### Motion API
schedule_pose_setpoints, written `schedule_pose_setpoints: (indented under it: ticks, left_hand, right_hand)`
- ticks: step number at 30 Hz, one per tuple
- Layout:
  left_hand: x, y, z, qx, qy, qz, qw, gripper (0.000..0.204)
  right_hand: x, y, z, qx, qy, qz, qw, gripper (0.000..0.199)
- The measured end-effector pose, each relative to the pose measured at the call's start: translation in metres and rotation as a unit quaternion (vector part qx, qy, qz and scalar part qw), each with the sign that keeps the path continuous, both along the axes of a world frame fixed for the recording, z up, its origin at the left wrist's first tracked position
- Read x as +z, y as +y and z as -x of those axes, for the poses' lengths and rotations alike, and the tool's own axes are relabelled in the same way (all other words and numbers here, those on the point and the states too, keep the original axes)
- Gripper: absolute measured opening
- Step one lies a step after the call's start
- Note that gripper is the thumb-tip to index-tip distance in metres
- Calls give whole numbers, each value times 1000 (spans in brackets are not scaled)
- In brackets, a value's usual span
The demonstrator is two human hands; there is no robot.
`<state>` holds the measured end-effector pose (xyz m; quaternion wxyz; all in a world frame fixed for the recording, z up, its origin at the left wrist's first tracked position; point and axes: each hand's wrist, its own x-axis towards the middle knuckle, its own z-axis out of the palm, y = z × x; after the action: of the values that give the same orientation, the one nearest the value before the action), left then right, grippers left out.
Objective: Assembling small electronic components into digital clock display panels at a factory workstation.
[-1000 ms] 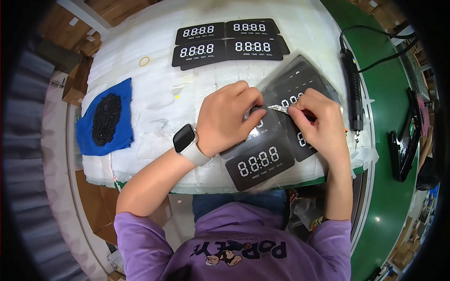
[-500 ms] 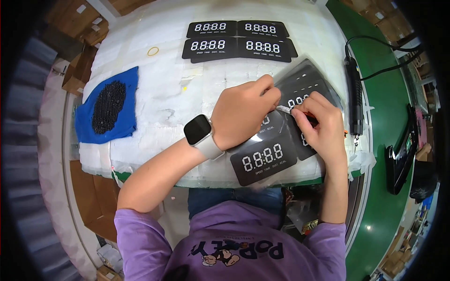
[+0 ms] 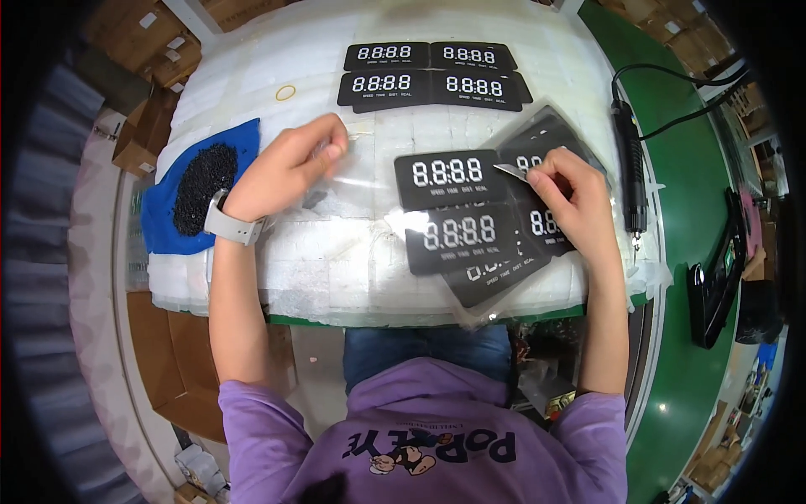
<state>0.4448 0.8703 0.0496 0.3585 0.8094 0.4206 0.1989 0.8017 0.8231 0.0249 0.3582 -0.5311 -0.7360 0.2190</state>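
Note:
My left hand [image 3: 290,168], with a watch on its wrist, is closed in a pinch over the left middle of the table. From its fingers trails a clear plastic film [image 3: 361,186], hard to see against the white. My right hand [image 3: 575,189] grips a small tool with a pointed silver blade [image 3: 512,171]; its handle is hidden in the fingers. The blade lies over a black display panel sheet [image 3: 411,197] with white digit segments. That sheet rests on a fanned stack of similar panels [image 3: 537,134], some under clear film.
More black panels [image 3: 390,57] lie in two rows at the far side. A blue cloth [image 3: 159,214] with black granules [image 3: 206,181] is at left, a yellow rubber band [image 3: 285,92] behind it. A corded black pen-shaped tool [image 3: 631,172] lies at the right edge.
My left hand has moved from the panels leftward, drawing clear film with it. The upper panel sheet has turned straighter. My right hand stays near the same place with the blade.

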Motion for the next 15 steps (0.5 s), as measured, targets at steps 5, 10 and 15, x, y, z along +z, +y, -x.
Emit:
schedule_pose_setpoints:
  ticks: [5, 10, 15]
  left_hand:
    - [-7, 7, -8, 219, -53, -109, 968, 24]
    - [-5, 10, 25, 363, -118, -213, 899, 21]
    - [-7, 4, -11, 237, -305, -138, 912, 19]
  right_hand:
    - [0, 3, 15, 30, -6, -38, 999, 13]
    - [0, 7, 10, 41, -34, -59, 997, 15]
    - [11, 3, 5, 16, 33, -66, 997, 11]
